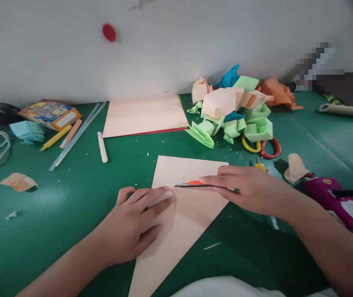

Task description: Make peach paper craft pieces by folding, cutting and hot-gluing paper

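Note:
A pale peach sheet of paper [191, 214], folded into a pointed shape, lies on the green table in front of me. My left hand [142, 218] rests on its left part, palm down with the fingers spread. In my right hand [244, 185] is an orange utility knife [194, 182], gripped between the fingers. Its thin blade points left and lies along a line across the paper, the tip close to my left fingertips. The far end of the knife is hidden by my right hand.
Behind lies a stack of peach paper [145, 115]. Folded and crumpled papers [226, 107] are heaped at the back right, near scissors [271, 147]. A purple pack [337, 202] lies right. Left are a patterned box [51, 114], yellow crayon [55, 138] and clear sticks [77, 136].

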The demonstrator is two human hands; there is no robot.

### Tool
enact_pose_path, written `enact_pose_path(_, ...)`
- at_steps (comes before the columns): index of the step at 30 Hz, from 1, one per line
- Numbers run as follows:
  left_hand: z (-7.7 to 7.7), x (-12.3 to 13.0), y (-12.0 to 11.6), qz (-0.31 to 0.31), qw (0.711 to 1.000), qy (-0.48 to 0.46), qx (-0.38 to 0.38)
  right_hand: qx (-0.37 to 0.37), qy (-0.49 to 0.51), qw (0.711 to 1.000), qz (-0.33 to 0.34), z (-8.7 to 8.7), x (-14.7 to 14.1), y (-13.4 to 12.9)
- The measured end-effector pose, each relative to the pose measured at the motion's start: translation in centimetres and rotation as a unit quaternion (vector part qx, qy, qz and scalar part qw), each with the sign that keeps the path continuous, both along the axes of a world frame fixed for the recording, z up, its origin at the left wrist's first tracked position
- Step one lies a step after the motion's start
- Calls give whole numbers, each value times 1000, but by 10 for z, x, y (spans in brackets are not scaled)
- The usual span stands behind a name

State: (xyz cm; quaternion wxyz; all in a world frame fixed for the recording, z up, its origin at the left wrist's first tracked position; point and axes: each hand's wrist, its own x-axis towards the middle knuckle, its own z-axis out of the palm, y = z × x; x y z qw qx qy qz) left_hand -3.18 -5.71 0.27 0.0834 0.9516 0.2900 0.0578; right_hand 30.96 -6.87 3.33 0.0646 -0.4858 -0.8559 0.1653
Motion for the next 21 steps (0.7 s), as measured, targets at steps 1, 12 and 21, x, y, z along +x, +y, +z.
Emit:
enact_pose_path(1,0,0,0,0,1000,2,2,-6,-2,1000,-2,0,0,0)
enact_pose_path(12,2,2,-1,2,1000,6,11,4,-16,1000,4,5,4,0)
enact_pose_path(21,0,1,1,2,1000,11,9,21,-27,999,13,8,7,0)
